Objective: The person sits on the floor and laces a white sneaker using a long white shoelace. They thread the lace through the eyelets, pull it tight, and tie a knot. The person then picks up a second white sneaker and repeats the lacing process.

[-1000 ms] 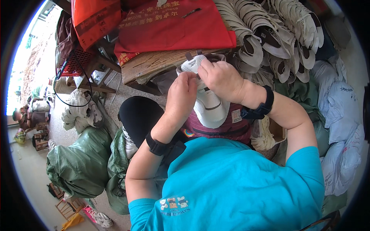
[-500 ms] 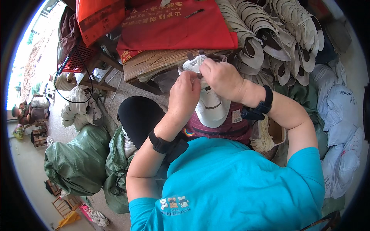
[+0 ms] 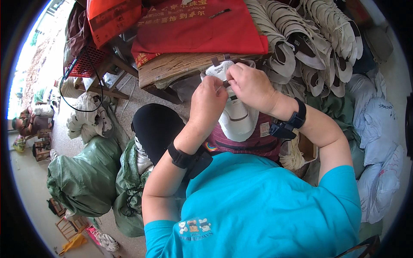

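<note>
A white shoe upper [image 3: 238, 129] with brown trim rests on my lap over a maroon striped cloth [image 3: 262, 144], its toe towards me. Its perforated tongue [image 3: 218, 69] sticks up at the far end beside a brown tab. My left hand [image 3: 208, 96] is closed in a pinch at the left side of the lacing opening, with a thin pale shoelace showing at the fingertips. Across from it, my right hand [image 3: 251, 86] pinches the shoe upper's edge by a small brown strip. The fingers hide most of the lacing opening.
A wooden table [image 3: 172, 69] with a red cloth bag [image 3: 198, 36] stands just beyond. Stacked shoe uppers [image 3: 297, 38] fill the far right. A box with cream laces [image 3: 293, 155] sits by my right side. Green sacks [image 3: 86, 176] lie left, pale sacks [image 3: 378, 124] right.
Both hands have shifted slightly nearer and to the right, off the tongue and down to the lacing opening. More of the tongue shows, and the shoelace now appears at my left fingertips.
</note>
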